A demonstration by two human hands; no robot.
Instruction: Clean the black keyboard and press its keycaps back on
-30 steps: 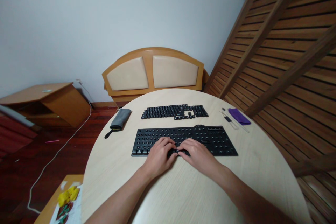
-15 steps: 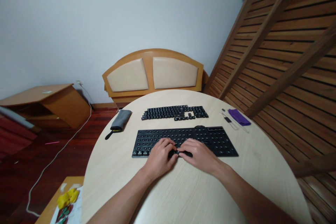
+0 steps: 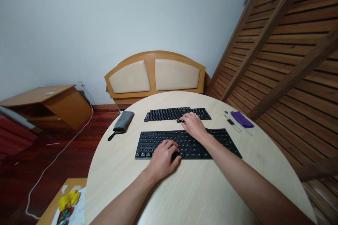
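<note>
- Black rectangular keyboard base [image 3: 194, 147] on pale round wood-grain desk [image 3: 190, 190].
- My left grip [image 3: 164, 156]: fingers curled on base, can't tell if grasping.
- My right grip [image 3: 194, 124]: at loose black keycaps [image 3: 166, 114] beyond, grasp unclear.

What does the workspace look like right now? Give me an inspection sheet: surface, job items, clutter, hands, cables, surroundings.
Surface: pale table with a curved edge.
Job items: black keyboard lying flat, most keycaps off, a few on at its near left corner; loose keycaps grouped beyond it.
Clutter: grey pouch at left; small tools and purple cloth at right.
Hands: left hand on the keyboard's near edge; right hand at the loose keycaps, grip unclear.
Cables: white cable across the floor at left; on the table, nothing seen for certain.
Surroundings: headboard beyond the table, cabinet at left, slatted wood panel at right.
</note>
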